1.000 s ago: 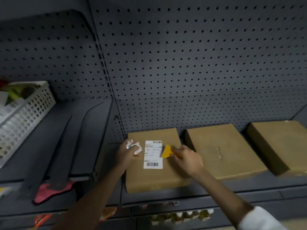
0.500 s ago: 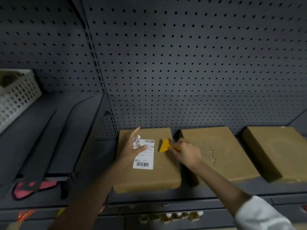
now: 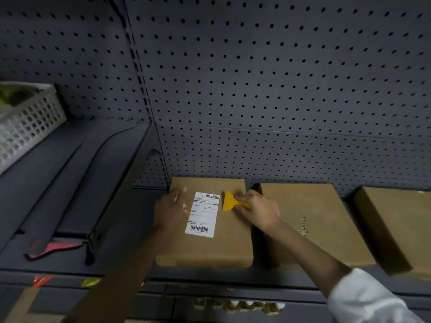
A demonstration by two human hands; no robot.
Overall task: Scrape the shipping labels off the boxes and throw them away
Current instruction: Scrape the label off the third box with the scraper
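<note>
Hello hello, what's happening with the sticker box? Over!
Left hand flat on box. Right hand gripping yellow scraper beside label. Label still stuck. Nothing blocking.

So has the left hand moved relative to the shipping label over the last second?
Yes. The left hand slid onto the label's left edge half a second ago, then back off it; it now rests flat on the box beside the shipping label.

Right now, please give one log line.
left hand: steadying box | right hand: scraper at label edge | label: attached
</note>
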